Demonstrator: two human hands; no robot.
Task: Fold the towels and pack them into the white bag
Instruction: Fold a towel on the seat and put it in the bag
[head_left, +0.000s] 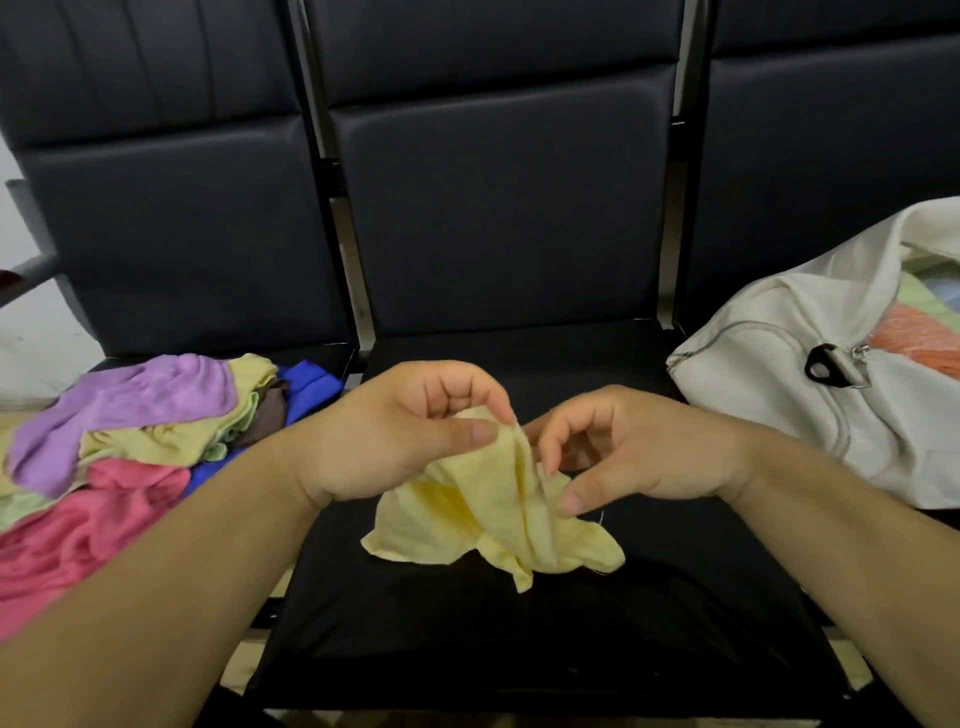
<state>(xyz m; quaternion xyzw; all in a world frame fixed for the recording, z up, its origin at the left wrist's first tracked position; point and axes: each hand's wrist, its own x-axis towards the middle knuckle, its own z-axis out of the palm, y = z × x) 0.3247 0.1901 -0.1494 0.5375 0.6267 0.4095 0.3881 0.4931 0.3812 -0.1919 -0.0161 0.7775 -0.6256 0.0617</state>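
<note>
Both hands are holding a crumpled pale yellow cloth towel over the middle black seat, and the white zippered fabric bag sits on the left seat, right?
Not quite. The head view shows the white zippered fabric bag on the right seat, not the left. The rest stands: the left hand and right hand hold the crumpled pale yellow cloth towel over the middle black seat.

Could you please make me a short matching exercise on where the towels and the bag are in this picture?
Things:
1. yellow towel
2. towel pile
3. white bag
4. orange towel

Places:
A. on the left chair
B. inside the bag
C. held by the left hand and right hand
D. on the right chair, unzipped

Pairs: 1-C, 2-A, 3-D, 4-B
</note>
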